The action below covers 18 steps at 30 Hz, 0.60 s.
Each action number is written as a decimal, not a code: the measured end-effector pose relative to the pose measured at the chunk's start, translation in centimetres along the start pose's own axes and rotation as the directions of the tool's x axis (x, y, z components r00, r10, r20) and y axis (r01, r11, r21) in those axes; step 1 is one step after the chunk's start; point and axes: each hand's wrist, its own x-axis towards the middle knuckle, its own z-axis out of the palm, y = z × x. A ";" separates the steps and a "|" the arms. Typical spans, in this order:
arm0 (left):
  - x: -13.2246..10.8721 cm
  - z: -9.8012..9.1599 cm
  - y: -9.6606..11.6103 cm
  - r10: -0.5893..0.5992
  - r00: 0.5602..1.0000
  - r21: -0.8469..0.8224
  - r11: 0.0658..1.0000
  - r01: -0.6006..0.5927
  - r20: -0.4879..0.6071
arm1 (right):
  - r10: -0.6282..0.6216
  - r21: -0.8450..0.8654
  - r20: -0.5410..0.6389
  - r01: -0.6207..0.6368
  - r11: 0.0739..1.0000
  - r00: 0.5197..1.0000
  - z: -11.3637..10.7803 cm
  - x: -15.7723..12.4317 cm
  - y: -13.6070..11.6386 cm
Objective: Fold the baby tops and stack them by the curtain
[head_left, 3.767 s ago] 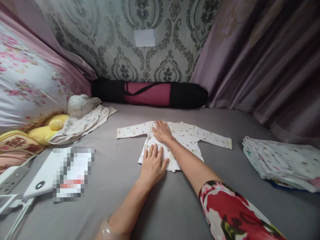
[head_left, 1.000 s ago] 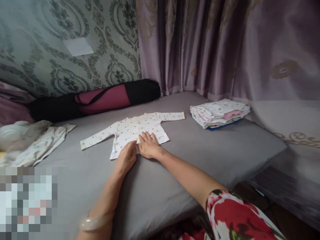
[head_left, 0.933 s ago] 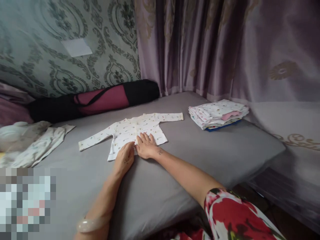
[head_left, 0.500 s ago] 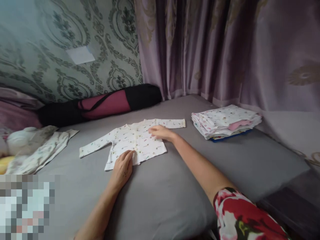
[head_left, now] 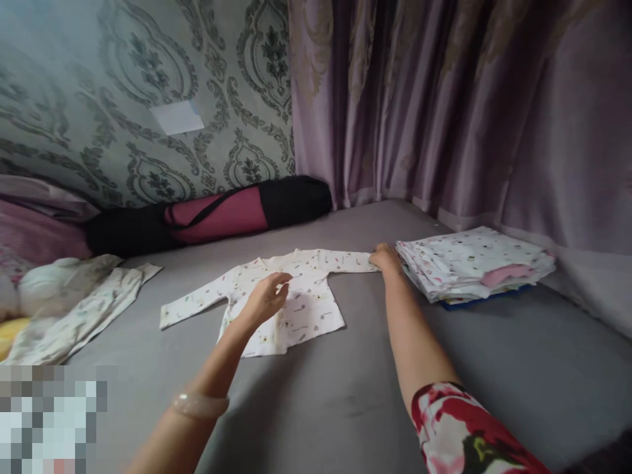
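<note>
A small white baby shirt [head_left: 311, 306] with a scattered print lies spread on the grey bed, front up, both sleeves stretched out sideways. At the end of its right-hand sleeve, my right hand [head_left: 388, 257] has its fingers closed on the cuff. My left hand [head_left: 269, 299] is over the middle of the shirt, fingers loosely bent and apart, holding nothing; it hides part of the shirt front. A pale bangle [head_left: 200, 405] circles my left wrist.
A stack of folded printed clothes [head_left: 474, 263] sits right of my right hand. Along the wall lies a long black and maroon bag [head_left: 217, 220]. Crumpled printed clothing [head_left: 93, 309] and a white rounded thing [head_left: 47, 286] are at left. A purple curtain [head_left: 385, 99] hangs behind.
My right hand has moved right from the shirt's chest to the sleeve cuff and closed on it. My left hand has lifted from the lower hem to over the middle. The view has shifted slightly.
</note>
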 end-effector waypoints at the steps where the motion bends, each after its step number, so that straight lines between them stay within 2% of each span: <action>1: 1.4 0.7 0.2 0.041 0.999 -0.022 0.999 -0.041 0.004 | 0.029 -0.008 0.017 -0.029 1.000 0.999 -0.1 0.3 0.1; 4: 5.1 3.0 0.9 0.129 0.990 -0.053 0.991 -0.127 0.054 | 0.098 -0.024 0.056 -0.096 0.995 0.994 -0.2 0.9 0.6; 8: 8.4 5.4 1.3 0.189 0.975 -0.081 0.980 -0.181 0.113 | 0.057 0.019 0.049 -0.058 0.998 0.997 -0.1 1.2 0.7; 10: 9.3 6.4 1.2 0.217 0.967 -0.078 0.975 -0.208 0.132 | 0.036 0.155 -0.007 -0.035 0.987 0.999 0.0 1.2 0.2; 12: 9.8 7.2 0.9 0.215 0.959 -0.041 0.977 -0.211 0.184 | 0.050 0.433 -0.059 -0.019 0.901 0.997 0.0 1.3 -0.4; 14: 9.8 7.9 0.7 0.168 0.954 0.017 0.984 -0.178 0.249 | 0.098 0.687 -0.066 -0.026 0.726 0.993 0.0 1.3 -0.9; 16: 9.6 8.4 0.6 0.105 0.951 0.072 0.989 -0.131 0.291 | 0.151 0.784 -0.041 -0.062 0.617 0.988 0.0 1.3 -1.0; 18: 9.5 8.6 0.6 0.068 0.951 0.108 0.989 -0.105 0.303 | 0.202 0.789 -0.035 -0.097 0.606 0.979 0.1 1.2 -0.8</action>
